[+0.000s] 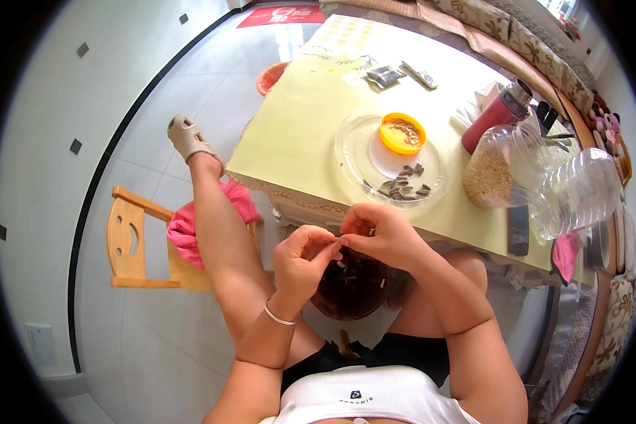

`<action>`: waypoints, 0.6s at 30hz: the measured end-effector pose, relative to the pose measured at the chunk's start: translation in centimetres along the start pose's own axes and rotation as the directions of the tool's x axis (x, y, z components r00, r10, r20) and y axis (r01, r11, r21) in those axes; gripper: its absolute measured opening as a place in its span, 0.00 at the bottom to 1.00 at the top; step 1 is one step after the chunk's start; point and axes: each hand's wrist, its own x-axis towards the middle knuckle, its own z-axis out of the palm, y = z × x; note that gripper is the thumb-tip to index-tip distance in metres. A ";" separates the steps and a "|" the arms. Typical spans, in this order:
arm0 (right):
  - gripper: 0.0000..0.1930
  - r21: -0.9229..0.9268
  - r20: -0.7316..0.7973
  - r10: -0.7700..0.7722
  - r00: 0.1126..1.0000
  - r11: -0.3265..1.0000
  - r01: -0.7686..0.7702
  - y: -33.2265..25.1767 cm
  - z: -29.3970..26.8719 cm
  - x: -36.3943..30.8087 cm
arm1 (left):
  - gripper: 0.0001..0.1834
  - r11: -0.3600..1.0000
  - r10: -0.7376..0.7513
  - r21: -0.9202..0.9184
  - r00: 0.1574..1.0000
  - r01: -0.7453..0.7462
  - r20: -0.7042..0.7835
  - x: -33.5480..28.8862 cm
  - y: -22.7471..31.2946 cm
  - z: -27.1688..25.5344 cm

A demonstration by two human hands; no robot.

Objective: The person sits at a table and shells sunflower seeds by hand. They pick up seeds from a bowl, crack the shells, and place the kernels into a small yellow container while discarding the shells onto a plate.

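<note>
Light floor tiles (166,339) spread out below us, and a pale yellow table (290,141) stands ahead. Our left hand (298,263) and right hand (383,233) meet at the fingertips, each pinched closed at thumb and forefinger with the other fingers curled — whatever they may grip is too small for us to tell. Beneath them, between our legs (226,233), sits a dark round bowl (350,293) with small pieces in it.

Just beyond, on the table, we see a clear round tray (358,164). Dark striped seeds (401,188) lie loose on its near side; behind them a yellow-rimmed dish (403,150) holds small pale kernels (405,130). To the right lies a clear jug (528,159) with tan grains (489,178) inside — a red flask (491,120) leans behind it. Farther back rest a dark packet (385,76) and a white remote (420,75). At our left stands a wooden chair (126,244), pink cloth (182,240) draped over it.
</note>
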 end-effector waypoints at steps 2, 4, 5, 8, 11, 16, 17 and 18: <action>0.06 -0.015 0.021 -0.013 1.000 1.000 0.014 0.3 0.2 0.2 | 0.06 0.999 0.025 0.022 1.000 -0.025 -0.001 -0.2 0.0 0.3; 0.06 0.006 -0.009 -0.036 0.999 0.999 0.036 0.8 0.1 0.4 | 0.06 1.000 0.016 -0.001 1.000 -0.016 -0.015 -0.2 -0.3 0.6; 0.06 0.016 -0.024 -0.047 0.999 0.999 0.047 1.1 0.0 0.6 | 0.06 1.000 0.013 -0.013 1.000 -0.013 -0.011 -0.2 -0.3 0.7; 0.05 0.193 -0.291 0.045 0.956 0.981 0.013 1.5 -2.1 2.0 | 0.05 1.000 -0.005 0.023 0.998 0.004 0.065 -0.2 -0.7 0.5; 0.05 0.166 -0.623 -0.004 0.782 0.976 0.138 2.7 -5.8 3.9 | 0.05 0.976 -0.082 0.215 0.957 0.021 0.277 0.0 -1.1 -0.2; 0.07 0.104 -0.742 -0.057 0.668 0.974 0.199 5.0 -9.6 5.1 | 0.06 0.817 0.049 0.426 0.784 -0.388 0.619 0.2 -2.0 0.4; 0.07 0.025 -0.728 -0.080 0.681 0.989 0.143 5.2 -9.9 4.8 | 0.06 0.821 0.005 0.443 0.781 -0.359 0.625 0.0 -2.1 0.4; 0.08 -0.055 -0.712 -0.101 0.695 0.995 0.088 5.4 -10.2 4.5 | 0.06 0.818 -0.001 0.444 0.770 -0.366 0.638 0.1 -2.0 0.4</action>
